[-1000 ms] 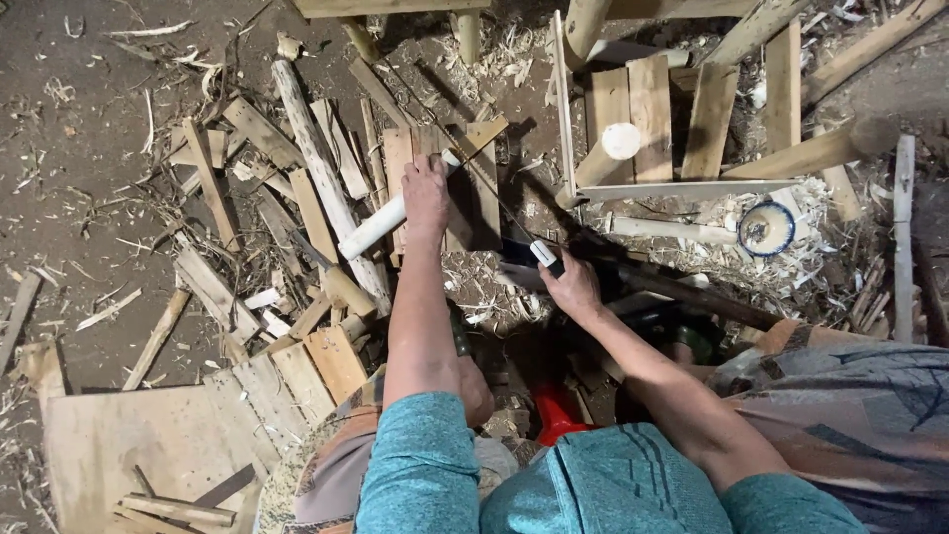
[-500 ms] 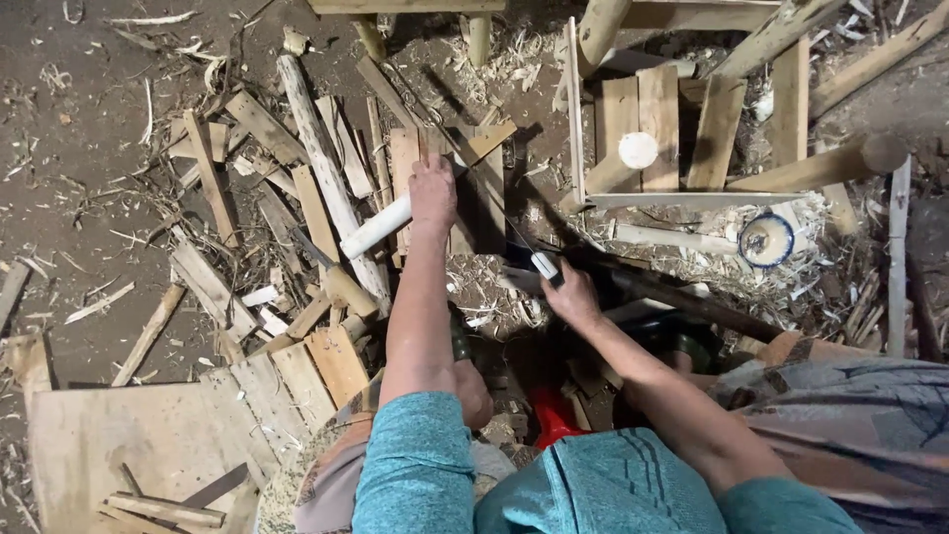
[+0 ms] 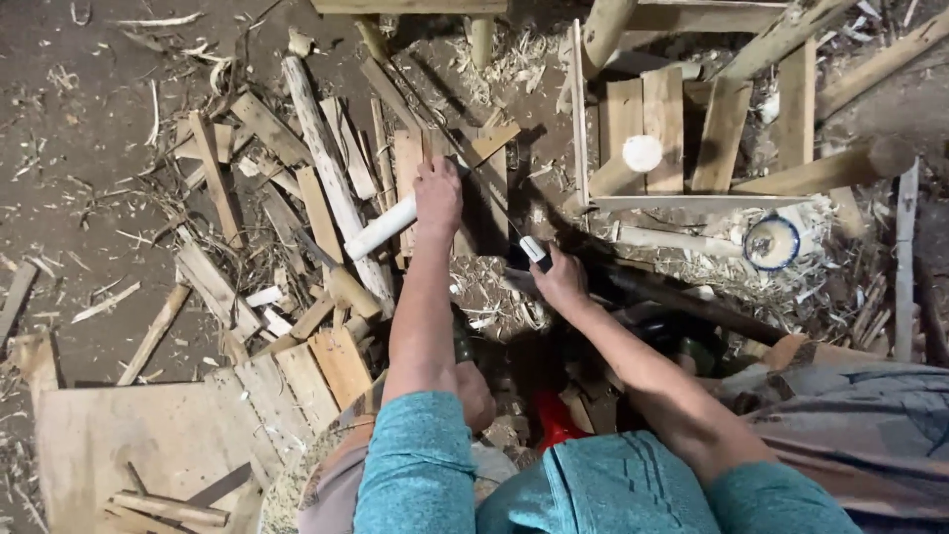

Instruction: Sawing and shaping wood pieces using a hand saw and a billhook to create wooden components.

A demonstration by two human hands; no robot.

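A: What is the left hand [image 3: 438,196] doing?

B: It is reaching out to the middle of the frame, slightly above centre, and is gripping a pale round stick [image 3: 384,225]. The fingers are curling over the stick's right end, and the rest of the stick is slanting down and to the left over the pile of wood offcuts [image 3: 297,198].

A: And the right hand [image 3: 560,278]?

B: It is sitting just right of centre, clenched around the handle of a long thin blade [image 3: 465,163]. A white band of the handle is showing at the top of the fist. The dark blade is running up and to the left from it, passing just beside the left hand. Whether the blade is touching the stick, I cannot tell.

A: What is lying around them?

B: Split planks and round peeled poles are covering the ground in the upper left and centre. Wood shavings [image 3: 499,297] are lying under and between the two hands. A flat board [image 3: 148,435] is lying at the lower left. At the right, a small blue-and-white bowl [image 3: 771,242] is resting among shavings, and a wooden frame [image 3: 692,129] of slats is standing above it in the upper right.

A: And the person?

B: Teal sleeves are showing at the bottom edge, with both forearms bare.
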